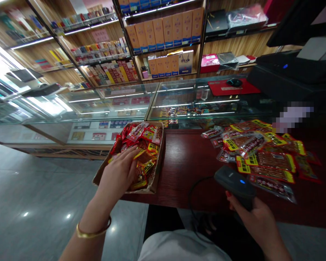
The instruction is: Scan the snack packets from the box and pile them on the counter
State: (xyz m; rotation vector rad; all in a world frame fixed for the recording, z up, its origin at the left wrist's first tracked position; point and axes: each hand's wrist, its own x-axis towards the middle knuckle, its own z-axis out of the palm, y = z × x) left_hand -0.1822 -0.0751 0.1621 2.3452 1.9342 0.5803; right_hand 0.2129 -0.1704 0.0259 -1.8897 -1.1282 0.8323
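Note:
My left hand [121, 167] reaches into a shallow cardboard box [158, 177] at the counter's front edge. Its fingers are stretched out over red and yellow snack packets [147, 167], touching them; the undersides of the fingers are hidden. My right hand [256, 217] is wrapped round the handle of a dark barcode scanner [235, 183] with a blue light. The scanner's head points to the left, over the table. Just beyond it lies a loose pile of snack packets [271, 161] in clear, red and yellow wrapping.
A dark red wooden counter [183, 166] carries the box and pile. Behind it stands a glass display case [119, 98], with a mouse [234, 82] on a red mat [214, 88]. Dark checkout equipment [290, 76] stands at right. The scanner's cable [190, 192] hangs over the front edge.

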